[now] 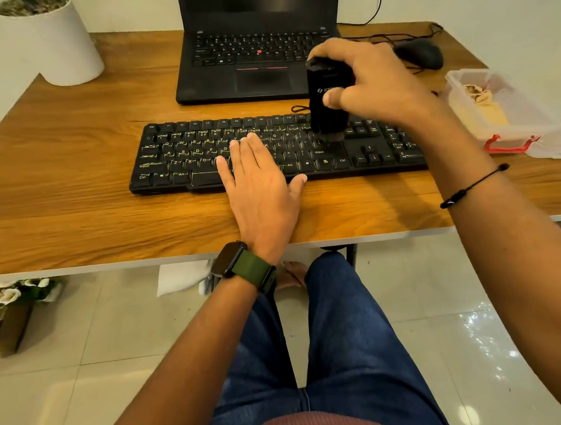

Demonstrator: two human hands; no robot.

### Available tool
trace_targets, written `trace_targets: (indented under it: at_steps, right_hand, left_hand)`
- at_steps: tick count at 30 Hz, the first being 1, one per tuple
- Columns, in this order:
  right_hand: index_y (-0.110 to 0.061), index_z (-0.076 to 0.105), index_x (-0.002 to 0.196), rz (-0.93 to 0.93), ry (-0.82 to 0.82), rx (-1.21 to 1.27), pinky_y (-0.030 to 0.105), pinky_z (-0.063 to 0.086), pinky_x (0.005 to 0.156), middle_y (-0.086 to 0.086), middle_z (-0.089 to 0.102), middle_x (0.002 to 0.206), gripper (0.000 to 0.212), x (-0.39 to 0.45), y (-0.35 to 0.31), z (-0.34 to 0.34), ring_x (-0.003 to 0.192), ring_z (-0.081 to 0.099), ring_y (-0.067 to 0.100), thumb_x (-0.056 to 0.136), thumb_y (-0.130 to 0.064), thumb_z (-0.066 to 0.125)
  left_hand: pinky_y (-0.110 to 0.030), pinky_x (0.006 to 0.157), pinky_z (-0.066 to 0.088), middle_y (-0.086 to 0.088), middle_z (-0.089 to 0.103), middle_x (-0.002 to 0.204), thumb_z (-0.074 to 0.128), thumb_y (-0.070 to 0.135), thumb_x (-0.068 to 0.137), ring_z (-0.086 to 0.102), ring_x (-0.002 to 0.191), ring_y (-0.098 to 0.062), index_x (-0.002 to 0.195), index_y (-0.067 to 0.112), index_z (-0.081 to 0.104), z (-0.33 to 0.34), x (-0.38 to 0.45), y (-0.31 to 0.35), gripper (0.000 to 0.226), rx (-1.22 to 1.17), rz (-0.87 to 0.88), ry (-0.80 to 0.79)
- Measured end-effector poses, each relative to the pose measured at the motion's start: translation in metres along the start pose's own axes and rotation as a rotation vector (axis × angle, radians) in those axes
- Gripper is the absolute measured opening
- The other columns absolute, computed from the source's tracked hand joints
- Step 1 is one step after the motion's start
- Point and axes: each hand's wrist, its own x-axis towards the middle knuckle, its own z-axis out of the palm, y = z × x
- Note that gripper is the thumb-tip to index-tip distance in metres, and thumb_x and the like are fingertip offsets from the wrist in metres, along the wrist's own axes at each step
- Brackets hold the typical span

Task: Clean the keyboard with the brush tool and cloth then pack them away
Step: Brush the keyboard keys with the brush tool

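A black keyboard (177, 153) lies across the middle of the wooden desk (75, 205). My left hand (260, 177) rests flat on its lower middle keys with straight fingers. My right hand (366, 82) grips a black brush tool (327, 107) held upright, its bristles down on the keys at the right of the letter block. A beige cloth (477, 115) lies inside a clear plastic box (526, 121) at the right end of the desk.
An open black laptop (250, 56) stands behind the keyboard. A black mouse (422, 52) with its cable sits at the back right. A white plant pot (52, 42) stands at the back left. The near desk edge runs just below my left wrist.
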Motion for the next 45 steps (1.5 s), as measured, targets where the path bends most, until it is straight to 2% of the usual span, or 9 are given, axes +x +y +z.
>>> trace_targets:
  at_steps: [2,5,9,20,28,33,36,40,45]
  right_hand:
    - [-0.027,0.046,0.129,-0.033,-0.012,0.005,0.032,0.042,0.090,0.003,0.054,0.128,0.049,0.002,-0.008,0.009,0.119,0.047,0.023,0.083,-0.013,0.058]
    - [-0.026,0.046,0.129,-0.092,-0.022,0.031,0.023,0.039,0.082,0.002,0.054,0.128,0.048,0.009,-0.021,0.020,0.116,0.047,0.019,0.084,-0.014,0.057]
    - [-0.023,0.046,0.130,-0.144,-0.032,0.083,0.018,0.038,0.083,0.000,0.054,0.128,0.049,0.019,-0.035,0.028,0.114,0.048,0.016,0.084,-0.013,0.057]
    - [-0.023,0.044,0.133,-0.058,0.011,0.167,0.020,0.040,0.083,0.001,0.051,0.131,0.052,0.022,-0.020,0.024,0.107,0.041,0.007,0.085,-0.011,0.059]
    - [-0.026,0.049,0.128,0.105,0.082,0.183,0.039,0.047,0.094,0.000,0.053,0.122,0.051,0.002,0.029,-0.006,0.109,0.047,0.017,0.082,-0.006,0.061]
    - [-0.030,0.050,0.125,0.084,0.061,0.228,0.043,0.053,0.086,0.001,0.052,0.123,0.050,0.008,0.028,-0.010,0.113,0.049,0.023,0.082,-0.006,0.061]
    - [-0.029,0.049,0.128,0.048,0.021,0.190,0.036,0.049,0.091,0.003,0.053,0.127,0.051,0.012,0.018,0.001,0.115,0.048,0.022,0.082,-0.009,0.061]
    - [-0.027,0.048,0.129,-0.023,0.024,0.190,0.023,0.038,0.084,-0.001,0.053,0.127,0.050,0.019,-0.001,0.018,0.109,0.045,0.012,0.083,-0.012,0.060]
    - [-0.023,0.046,0.130,-0.085,-0.017,0.265,0.026,0.050,0.083,0.000,0.051,0.122,0.050,0.030,-0.021,0.032,0.106,0.046,0.012,0.083,-0.010,0.059]
  left_hand:
    - [-0.042,0.115,-0.003,-0.015,0.020,0.153,0.053,0.048,0.087,0.010,0.143,-0.027,0.146,0.000,0.011,0.001,0.000,0.000,0.087,0.008,0.000,-0.001]
    - [-0.043,0.115,-0.003,-0.016,0.021,0.152,0.054,0.048,0.086,0.011,0.143,-0.027,0.146,0.000,0.011,0.001,0.000,0.000,0.088,0.005,0.001,0.009]
    - [-0.042,0.115,-0.002,-0.016,0.021,0.152,0.054,0.048,0.087,0.011,0.143,-0.027,0.145,-0.001,0.011,0.001,0.000,0.000,0.088,0.008,-0.002,0.009]
    - [-0.043,0.115,-0.001,-0.016,0.021,0.152,0.053,0.049,0.086,0.012,0.143,-0.028,0.145,-0.001,0.011,0.000,-0.001,0.000,0.088,0.018,0.001,0.000]
    - [-0.043,0.115,-0.002,-0.014,0.021,0.152,0.053,0.051,0.086,0.012,0.143,-0.027,0.146,0.001,0.012,0.001,0.000,0.000,0.088,0.026,-0.009,0.000]
    - [-0.043,0.115,-0.001,-0.013,0.023,0.151,0.054,0.050,0.086,0.013,0.142,-0.027,0.146,0.001,0.014,0.000,0.001,0.000,0.087,0.013,-0.017,0.001]
    - [-0.042,0.115,-0.002,-0.014,0.022,0.152,0.054,0.049,0.086,0.012,0.143,-0.027,0.146,0.001,0.012,0.000,0.000,0.000,0.088,0.011,-0.015,-0.005]
    - [-0.042,0.115,-0.003,-0.015,0.019,0.153,0.054,0.049,0.087,0.010,0.144,-0.027,0.146,0.000,0.010,0.000,0.000,0.000,0.088,0.009,-0.013,-0.011]
    - [-0.043,0.115,-0.002,-0.015,0.020,0.153,0.053,0.049,0.086,0.011,0.143,-0.027,0.146,0.000,0.010,0.000,0.000,0.000,0.088,0.017,-0.014,-0.007]
